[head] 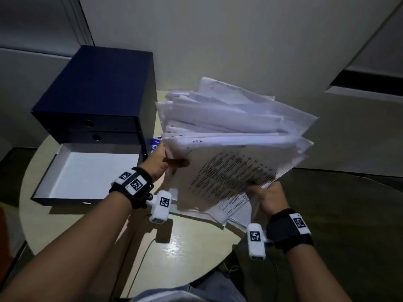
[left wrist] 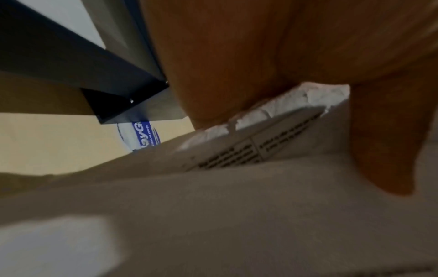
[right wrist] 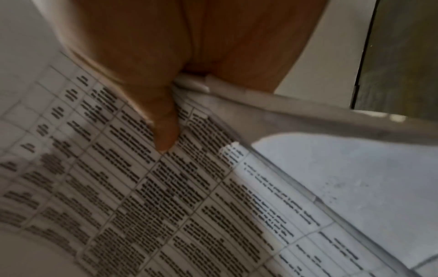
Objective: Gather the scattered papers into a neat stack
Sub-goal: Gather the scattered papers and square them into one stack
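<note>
Head view: both hands clamp the ragged paper bundle [head: 229, 153] up off the round table [head: 196, 243], left hand [head: 159, 163] pinching its left edge, right hand [head: 269, 198] thumb-on-top at the near corner, probably so it can be squared. Open drawer [head: 87, 173] sits beside the left wrist.
</note>
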A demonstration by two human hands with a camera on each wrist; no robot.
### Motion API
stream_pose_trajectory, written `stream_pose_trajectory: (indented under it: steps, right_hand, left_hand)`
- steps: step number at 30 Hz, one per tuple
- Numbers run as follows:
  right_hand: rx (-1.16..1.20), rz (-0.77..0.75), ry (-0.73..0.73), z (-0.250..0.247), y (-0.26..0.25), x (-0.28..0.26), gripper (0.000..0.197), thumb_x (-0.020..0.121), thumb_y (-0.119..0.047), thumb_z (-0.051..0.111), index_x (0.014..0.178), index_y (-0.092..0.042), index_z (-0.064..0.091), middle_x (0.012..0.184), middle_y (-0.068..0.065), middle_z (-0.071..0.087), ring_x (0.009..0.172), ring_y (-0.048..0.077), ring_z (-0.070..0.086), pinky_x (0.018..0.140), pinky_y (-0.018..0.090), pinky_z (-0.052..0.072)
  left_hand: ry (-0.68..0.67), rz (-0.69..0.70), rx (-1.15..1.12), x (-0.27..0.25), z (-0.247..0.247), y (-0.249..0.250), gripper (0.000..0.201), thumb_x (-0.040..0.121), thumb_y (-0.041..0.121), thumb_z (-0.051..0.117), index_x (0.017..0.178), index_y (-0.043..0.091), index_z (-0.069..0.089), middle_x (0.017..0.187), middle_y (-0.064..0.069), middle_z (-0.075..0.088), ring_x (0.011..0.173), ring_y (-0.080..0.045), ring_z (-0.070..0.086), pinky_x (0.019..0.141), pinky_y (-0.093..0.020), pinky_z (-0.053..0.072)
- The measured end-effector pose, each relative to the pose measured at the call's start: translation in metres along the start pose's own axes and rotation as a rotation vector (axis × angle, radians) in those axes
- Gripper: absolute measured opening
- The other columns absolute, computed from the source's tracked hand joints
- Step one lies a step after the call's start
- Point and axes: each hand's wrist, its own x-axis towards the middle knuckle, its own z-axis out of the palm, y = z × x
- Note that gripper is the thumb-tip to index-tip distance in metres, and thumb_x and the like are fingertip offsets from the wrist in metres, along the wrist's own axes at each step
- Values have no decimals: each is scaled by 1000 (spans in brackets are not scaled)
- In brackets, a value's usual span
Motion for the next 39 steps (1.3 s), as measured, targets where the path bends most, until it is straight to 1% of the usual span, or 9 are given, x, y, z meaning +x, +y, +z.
stream_pose_trajectory:
  steps: [5, 8, 13, 17, 20, 24, 31, 35, 39]
  right_hand:
    - [-12, 26, 55, 12, 18, 4, 27, 86, 6, 64, 113, 10, 57, 103, 15, 70, 98, 27, 70, 62, 18, 56]
    - [22, 73, 104, 16, 15, 5, 6, 89, 5, 60, 94, 1, 61, 76, 3, 71, 69, 10, 68, 52, 11, 50]
    - [-98, 151, 77, 11, 30, 22, 44, 82, -13, 75, 123, -4, 60, 118, 10, 63, 107, 23, 59, 101, 38, 42]
    - [-134, 116, 14, 7, 41, 15, 61, 48, -29, 92, 101, -7, 72, 106, 14, 74, 102, 32, 67, 95, 50, 51]
    - [-70, 144, 12, 5, 45, 16, 18, 73, -2, 77, 86, -13, 71, 87, 11, 74, 91, 32, 65, 85, 46, 50]
    - [-109, 36, 94, 9, 40, 24, 30, 75, 16, 67, 71, -14, 67, 57, -9, 71, 71, 20, 60, 73, 32, 44]
    - [9, -103, 87, 13, 34, 20, 11, 65, 11, 58, 74, 3, 60, 69, 7, 69, 72, 19, 68, 61, 30, 56]
    - [-17, -96, 104, 16, 33, 24, 19, 72, 14, 58, 76, -4, 66, 63, -3, 73, 65, 9, 70, 64, 22, 57]
    - [-33, -7, 167, 15, 38, 30, 17, 81, 18, 57, 84, 3, 66, 82, 11, 71, 88, 29, 67, 78, 35, 56]
  left_hand:
    - [28, 33, -5, -14, 13, 6, 52, 75, 0, 77, 125, 2, 61, 106, -3, 76, 99, -20, 70, 76, -25, 57]
    - [148, 124, -29, -24, 21, 7, 42, 80, -6, 73, 120, 0, 64, 103, -4, 75, 93, -19, 71, 80, -31, 57]
    - [190, 187, 10, -33, 17, 6, 30, 71, -19, 73, 88, 5, 74, 81, 3, 78, 81, -12, 73, 84, -30, 59]
    - [173, 110, -1, -32, 9, -6, 37, 65, -18, 77, 97, -1, 70, 86, -2, 78, 83, -15, 73, 74, -27, 59]
    - [157, 32, -1, -29, 4, -13, 60, 57, -6, 82, 113, -10, 62, 106, -21, 72, 101, -31, 70, 74, -31, 58]
    - [152, 31, 12, -31, 9, -11, 57, 56, -8, 77, 110, -18, 61, 108, -30, 69, 102, -34, 69, 80, -30, 60]
    - [126, 114, 26, -30, 25, -3, 66, 61, -26, 60, 123, -4, 55, 120, -17, 60, 107, -28, 60, 66, -19, 57]
    - [125, 69, 48, -26, 32, 1, 61, 74, -34, 53, 101, 16, 74, 91, 2, 70, 85, -15, 65, 57, -14, 54]
    - [103, 67, -11, -22, 34, -1, 56, 73, -21, 70, 120, 8, 61, 107, -4, 73, 100, -19, 69, 82, -34, 59]
